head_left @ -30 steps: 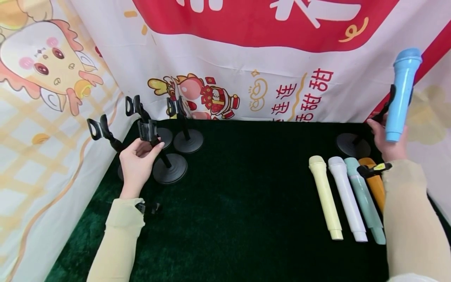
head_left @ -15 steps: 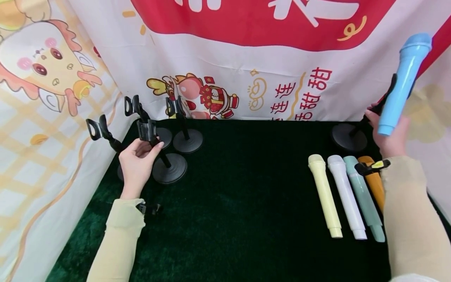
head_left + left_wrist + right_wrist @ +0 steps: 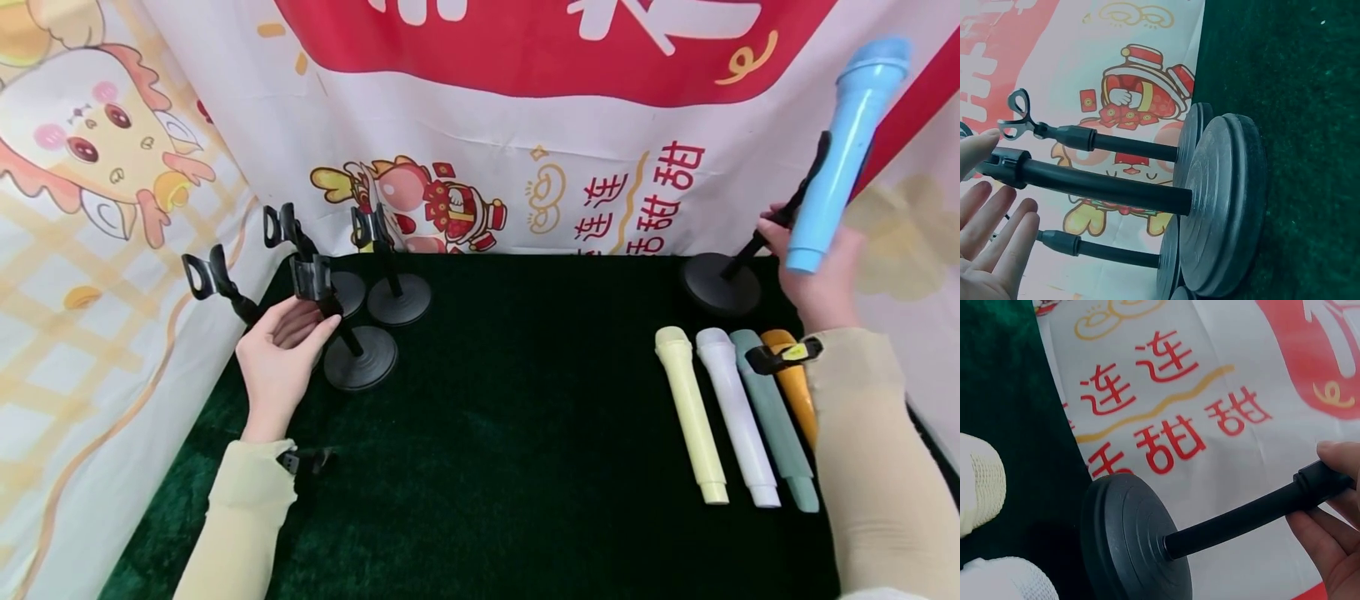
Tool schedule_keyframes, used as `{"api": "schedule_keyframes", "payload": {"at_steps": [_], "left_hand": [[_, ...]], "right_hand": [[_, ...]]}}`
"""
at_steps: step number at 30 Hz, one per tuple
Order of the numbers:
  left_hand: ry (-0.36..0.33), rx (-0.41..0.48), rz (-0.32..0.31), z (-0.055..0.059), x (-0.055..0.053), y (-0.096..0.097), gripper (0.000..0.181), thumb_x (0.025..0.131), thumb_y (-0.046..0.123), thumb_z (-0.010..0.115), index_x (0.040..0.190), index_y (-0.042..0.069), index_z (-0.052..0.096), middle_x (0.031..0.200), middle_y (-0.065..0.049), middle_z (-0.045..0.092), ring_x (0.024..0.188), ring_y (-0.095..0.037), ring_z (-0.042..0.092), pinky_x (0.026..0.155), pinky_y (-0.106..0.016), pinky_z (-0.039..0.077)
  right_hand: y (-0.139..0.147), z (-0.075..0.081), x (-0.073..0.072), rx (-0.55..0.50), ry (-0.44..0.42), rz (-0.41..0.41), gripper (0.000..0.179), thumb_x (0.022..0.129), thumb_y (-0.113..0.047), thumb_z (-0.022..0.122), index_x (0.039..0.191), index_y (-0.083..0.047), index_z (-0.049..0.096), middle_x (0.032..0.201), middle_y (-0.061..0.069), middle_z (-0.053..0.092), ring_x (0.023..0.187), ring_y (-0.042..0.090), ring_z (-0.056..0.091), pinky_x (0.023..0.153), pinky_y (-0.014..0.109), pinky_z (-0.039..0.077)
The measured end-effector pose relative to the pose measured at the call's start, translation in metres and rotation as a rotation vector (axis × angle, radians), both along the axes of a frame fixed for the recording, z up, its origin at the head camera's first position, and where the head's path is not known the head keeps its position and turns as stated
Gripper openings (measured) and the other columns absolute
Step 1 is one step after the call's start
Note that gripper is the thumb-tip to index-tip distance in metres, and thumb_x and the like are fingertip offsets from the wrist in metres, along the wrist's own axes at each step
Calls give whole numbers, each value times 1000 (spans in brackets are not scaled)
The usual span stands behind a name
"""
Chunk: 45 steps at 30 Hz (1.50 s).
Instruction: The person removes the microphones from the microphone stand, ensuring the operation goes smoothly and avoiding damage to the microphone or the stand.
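My right hand grips the upper pole of a black desk microphone stand, whose clip carries a light blue microphone. That stand leans to the right; the right wrist view shows thumb and fingers around its collar. On the left, my left hand is beside another black microphone stand with a bare clip. Its fingers are loosely extended below the pole in the left wrist view, the thumb above, with a gap between them.
More stands with bare clips are grouped at the left, one near the back cloth. Yellow, white, green and orange microphones lie side by side on the dark green cloth, close to my right forearm. A printed backdrop hangs behind.
My right hand has brought the stand with the blue microphone leftward, and the microphone sits higher in view. My left hand has loosened from its stand and drawn slightly left.
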<state>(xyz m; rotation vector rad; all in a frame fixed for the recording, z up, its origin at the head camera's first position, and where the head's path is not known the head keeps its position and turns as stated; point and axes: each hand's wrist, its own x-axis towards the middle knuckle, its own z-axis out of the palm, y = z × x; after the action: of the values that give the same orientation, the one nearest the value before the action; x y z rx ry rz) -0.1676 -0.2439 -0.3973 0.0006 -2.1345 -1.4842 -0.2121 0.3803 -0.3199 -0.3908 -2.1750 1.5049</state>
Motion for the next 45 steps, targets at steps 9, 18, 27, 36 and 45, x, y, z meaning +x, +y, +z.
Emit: {"api": "schedule_keyframes", "payload": {"at_steps": [9,18,27,36,45], "left_hand": [[26,-13,-11,-2,13,-6,44,84,16,87,125,18,73,116,-5,74,102,-23,72,86,-26,57],[6,-32,-19,2,27,3,39,85,13,85,122,11,73,115,-5,74,99,-21,72,86,-24,57],[24,-23,-86,32,47,32,35,87,7,83,120,1,72,115,-13,73,102,-26,72,89,-28,56],[30,-23,-171,33,47,42,36,86,2,82,120,3,72,118,-17,71,101,-14,71,90,-27,56],[36,-40,-251,33,40,55,39,84,1,83,121,2,70,119,-10,72,107,-28,70,95,-38,55]], "right_hand": [[-23,1,8,88,75,36,37,92,-33,77,124,-16,73,115,-4,72,99,12,59,87,20,47],[-38,3,9,120,86,65,37,92,-35,77,124,-16,73,114,-4,72,94,13,59,82,20,47],[-56,6,14,131,100,112,35,92,-34,77,122,-15,74,108,-5,74,88,17,59,76,23,45],[-78,10,18,161,163,175,31,93,-29,77,121,-14,75,111,-1,74,97,16,62,84,21,47],[-112,17,31,213,305,235,23,92,-19,79,108,-2,74,80,3,64,73,14,53,72,23,42]]}}
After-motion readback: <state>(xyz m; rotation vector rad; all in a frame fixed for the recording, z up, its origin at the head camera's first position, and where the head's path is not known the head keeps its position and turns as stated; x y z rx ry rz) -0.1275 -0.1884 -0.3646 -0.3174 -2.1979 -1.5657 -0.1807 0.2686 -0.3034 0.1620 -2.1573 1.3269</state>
